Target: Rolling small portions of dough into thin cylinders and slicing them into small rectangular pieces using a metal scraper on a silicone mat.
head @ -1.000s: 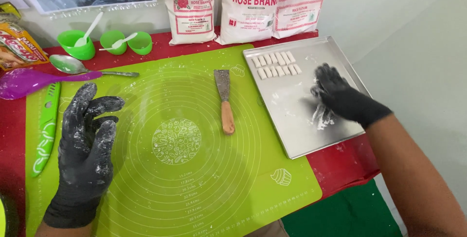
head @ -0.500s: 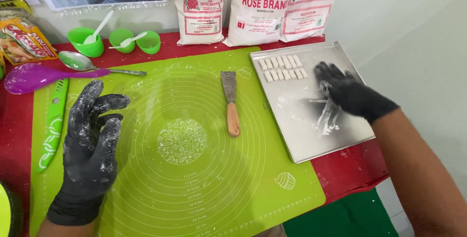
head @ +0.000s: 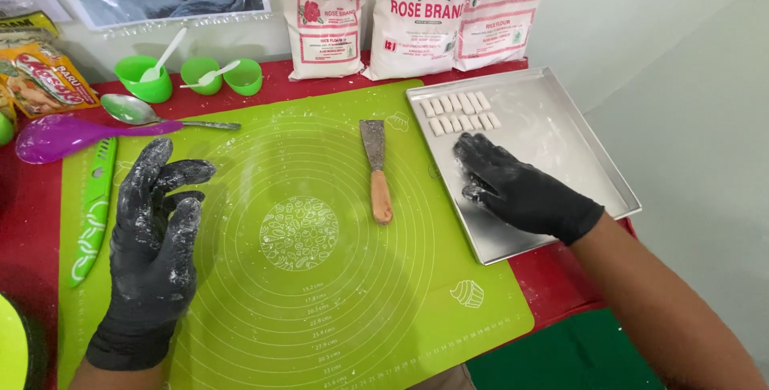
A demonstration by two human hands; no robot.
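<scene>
Right hand (head: pixel 519 188), black-gloved, floured: lying flat on the metal tray (head: pixel 593 158), fingers (head: pixel 474 154) loosely spread, gripping nothing. Dough pieces (head: pixel 460 112): sitting in two rows just beyond the fingertips, toward eleven o'clock, each piece's long axis running roughly twelve to six. Left hand (head: pixel 156 230): hovering open over the green mat (head: pixel 320 294), empty, well apart from them. Scraper (head: pixel 376 170): lying between the hands.
</scene>
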